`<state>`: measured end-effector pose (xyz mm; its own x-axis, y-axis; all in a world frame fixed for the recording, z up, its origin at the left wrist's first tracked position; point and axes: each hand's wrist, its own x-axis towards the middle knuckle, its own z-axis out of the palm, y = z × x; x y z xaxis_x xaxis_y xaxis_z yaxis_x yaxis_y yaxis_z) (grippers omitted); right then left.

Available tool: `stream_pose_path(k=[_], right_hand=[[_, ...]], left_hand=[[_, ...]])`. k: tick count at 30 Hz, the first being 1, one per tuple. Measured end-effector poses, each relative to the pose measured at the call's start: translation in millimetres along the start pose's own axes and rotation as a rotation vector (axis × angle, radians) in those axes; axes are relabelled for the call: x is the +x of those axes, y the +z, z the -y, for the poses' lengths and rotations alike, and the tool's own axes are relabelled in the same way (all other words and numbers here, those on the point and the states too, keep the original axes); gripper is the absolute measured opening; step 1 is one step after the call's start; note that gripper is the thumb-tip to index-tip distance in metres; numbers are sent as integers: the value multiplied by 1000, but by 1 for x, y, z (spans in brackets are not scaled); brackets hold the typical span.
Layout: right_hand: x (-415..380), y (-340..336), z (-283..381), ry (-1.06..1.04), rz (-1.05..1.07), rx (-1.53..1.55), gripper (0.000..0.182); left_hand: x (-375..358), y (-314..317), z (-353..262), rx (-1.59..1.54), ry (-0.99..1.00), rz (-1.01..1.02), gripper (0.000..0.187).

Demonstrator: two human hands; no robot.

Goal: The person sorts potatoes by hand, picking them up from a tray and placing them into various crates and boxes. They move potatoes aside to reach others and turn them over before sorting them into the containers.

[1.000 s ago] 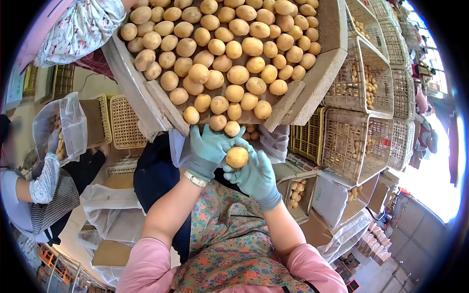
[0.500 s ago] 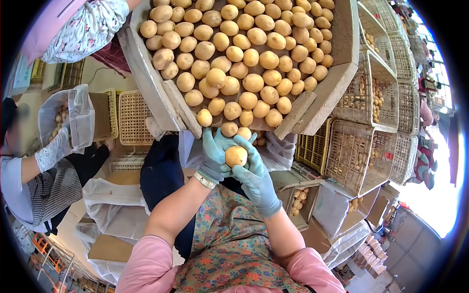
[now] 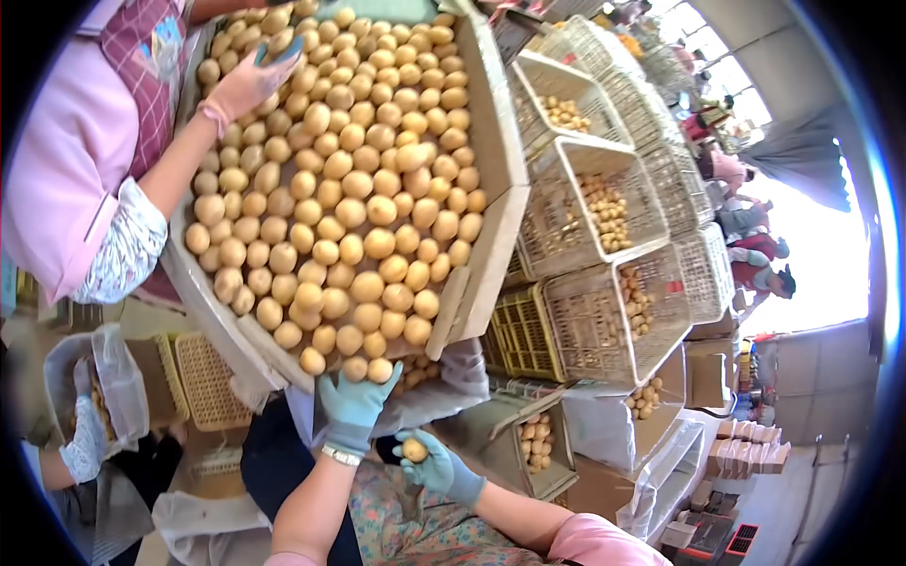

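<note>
Heaped over the wooden sorting table (image 3: 497, 255) are many round potatoes (image 3: 351, 211), running down to its narrow front mouth. At that mouth my left hand (image 3: 354, 407), in a pale blue-green glove, has its fingers apart, right up against the lowest potatoes (image 3: 379, 371). My right hand (image 3: 444, 469), gloved alike, is lower and to the right, over my flowered apron, with its fingers curled round a single potato (image 3: 413, 450). Below the mouth, more potatoes (image 3: 417, 374) lie by a pale plastic liner (image 3: 453, 387), partly behind my left hand.
A co-worker's gloved hand (image 3: 250, 90) is over the potatoes at upper left. Another person's sleeved arm (image 3: 87, 443) reaches into a lined box (image 3: 118, 377). Stacked plastic crates (image 3: 604, 354) with potatoes stand at right, near an open box of potatoes (image 3: 536, 443).
My hands were together around one potato; my right hand has drawn away to the right with a potato, while my left stays at the mouth. The view has swung up and right.
</note>
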<state>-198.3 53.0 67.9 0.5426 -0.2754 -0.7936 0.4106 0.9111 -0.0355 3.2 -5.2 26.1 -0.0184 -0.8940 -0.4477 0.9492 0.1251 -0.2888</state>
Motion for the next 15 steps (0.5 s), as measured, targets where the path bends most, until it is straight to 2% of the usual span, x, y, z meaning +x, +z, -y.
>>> stream_pose_path(k=[3, 6, 7, 8, 9, 10, 11, 13, 14, 15], right_hand=[[6, -74, 46, 96, -391, 464, 26], [-14, -38, 197, -388, 64, 80, 17], [-31, 24, 230, -712, -120, 112, 19], [-40, 20, 271, -871, 77, -132, 32], [-61, 90, 251, -1064, 28, -217, 40], [-59, 98, 238, -1053, -75, -439, 39], [-57, 97, 223, -1034, -181, -664, 39], [-36, 79, 150, -988, -292, -1088, 33], [-20, 79, 126, -1250, -280, -1322, 32], [-8, 80, 106, -1516, -253, -1545, 31]], left_hand=[[3, 3, 1, 29, 36, 33, 69], [5, -13, -1, -114, -8, 9, 70], [4, -13, -1, -123, 35, 0, 70], [6, -12, 2, -52, 55, 23, 69], [6, -11, 1, 20, 65, 43, 69], [4, -10, -1, -97, -14, 89, 68], [5, -8, -1, -110, -3, 94, 68], [5, -8, 0, -88, 20, 96, 68], [8, -11, -1, -94, 24, 73, 67], [11, -22, 1, -77, 45, 134, 64]])
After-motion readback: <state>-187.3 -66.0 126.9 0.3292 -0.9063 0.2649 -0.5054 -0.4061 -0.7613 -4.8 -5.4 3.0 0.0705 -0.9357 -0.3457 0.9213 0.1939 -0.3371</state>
